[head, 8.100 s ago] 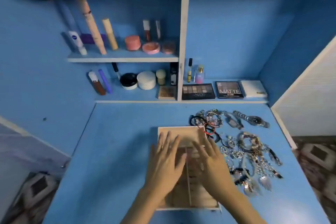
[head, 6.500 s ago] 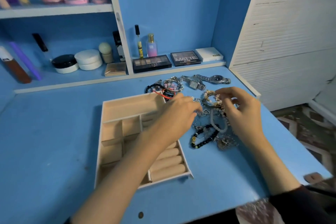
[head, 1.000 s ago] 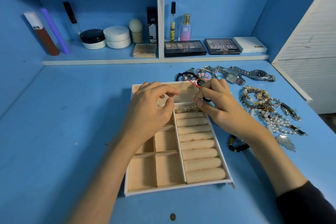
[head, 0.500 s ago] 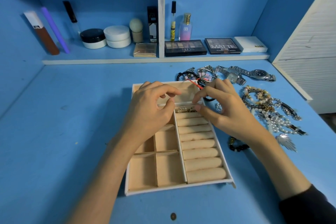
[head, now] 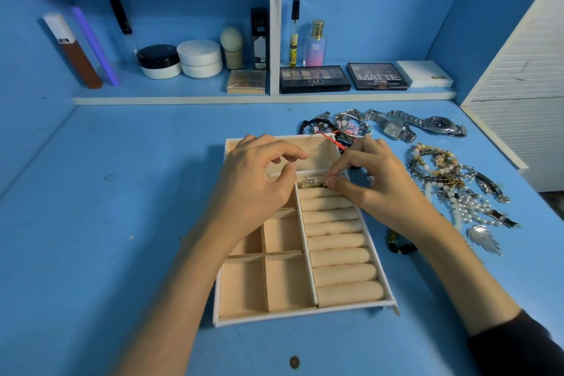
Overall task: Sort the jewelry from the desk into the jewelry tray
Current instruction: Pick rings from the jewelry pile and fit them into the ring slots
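The beige jewelry tray (head: 305, 313) lies on the blue desk, with square compartments on its left and padded ring rolls on its right. A small metal ring (head: 309, 183) sits in the top slot of the rolls. My right hand (head: 378, 186) pinches its right end between thumb and forefinger. My left hand (head: 256, 186) hovers over the tray's upper left with its fingers curled, and nothing shows between them. A tangled jewelry pile (head: 451, 183) lies to the right of the tray.
Two watches (head: 439, 123) and several bracelets (head: 345, 125) lie behind the tray. A black bead bracelet (head: 399, 249) and a silver leaf pendant (head: 485, 239) lie near my right forearm. Cosmetics and palettes (head: 314, 79) line the back shelf. A white louvred door (head: 518, 85) stands at the right.
My right fingertips have dropped slightly onto the ring at the top roll slot. My left hand has stayed almost in place, thumb and forefinger a little apart.
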Demonstrator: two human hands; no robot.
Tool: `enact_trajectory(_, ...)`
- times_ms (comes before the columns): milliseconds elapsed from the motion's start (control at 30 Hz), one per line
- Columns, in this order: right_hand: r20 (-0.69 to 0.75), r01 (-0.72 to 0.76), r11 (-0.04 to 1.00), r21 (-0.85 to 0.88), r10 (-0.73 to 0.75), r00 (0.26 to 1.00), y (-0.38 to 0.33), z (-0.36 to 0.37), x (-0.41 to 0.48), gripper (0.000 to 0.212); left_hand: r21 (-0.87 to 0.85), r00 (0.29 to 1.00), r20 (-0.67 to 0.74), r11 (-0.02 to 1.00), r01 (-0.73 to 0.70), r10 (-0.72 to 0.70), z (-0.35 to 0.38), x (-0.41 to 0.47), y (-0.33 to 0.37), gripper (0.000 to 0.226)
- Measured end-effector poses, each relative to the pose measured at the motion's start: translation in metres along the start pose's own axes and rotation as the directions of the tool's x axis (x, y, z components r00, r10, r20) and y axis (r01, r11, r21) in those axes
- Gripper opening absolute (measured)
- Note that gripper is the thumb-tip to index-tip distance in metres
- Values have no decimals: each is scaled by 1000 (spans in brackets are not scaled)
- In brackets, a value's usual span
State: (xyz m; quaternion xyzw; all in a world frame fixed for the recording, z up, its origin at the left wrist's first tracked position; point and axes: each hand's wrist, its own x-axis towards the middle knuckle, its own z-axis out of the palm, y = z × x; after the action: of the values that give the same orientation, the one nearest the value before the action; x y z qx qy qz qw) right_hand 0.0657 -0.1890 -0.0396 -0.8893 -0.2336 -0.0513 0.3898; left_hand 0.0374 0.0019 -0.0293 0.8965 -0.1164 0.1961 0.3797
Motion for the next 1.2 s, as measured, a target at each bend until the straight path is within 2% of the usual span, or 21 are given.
enact_trajectory(233, -6, -5, 1000, -16, 5, 1000, -1, 0, -2, 4, 1, 1000, -5, 1000, 0, 0, 0, 0, 1, 22)
enact_trajectory(300, -18, -7, 1000, -12, 7, 1000, 0, -1, -3, 9, -4, 1000, -12, 1000, -6, 6, 0, -1, 1, 22)
enact_trajectory(500, -118, -100, 977, 188, 123, 985, -3, -12, -1, 18, 0, 1000, -3, 1000, -1, 1, 5, -1, 5, 20)
enact_trajectory(700, -134, -144, 946, 291, 189, 973, 3, -34, -7, 15, 43, 994, 97, 997, -59, 55, 6, 1, 17, 18)
enact_trajectory(867, -211, -184, 933, 309, 256, 943, 16, -59, -18, 15, 84, 981, 164, 990, -114, 100, 14, 8, 38, 14)
enact_trajectory(1067, -345, -160, 969, 189, 218, 913, 37, -64, -34, 25, 98, 951, 282, 982, -160, 127, 42, 22, 55, 13)
enact_trajectory(1200, -395, -124, 980, 155, 177, 902, 37, -64, -41, 30, 140, 896, 418, 965, -223, 147, 57, 27, 68, 13)
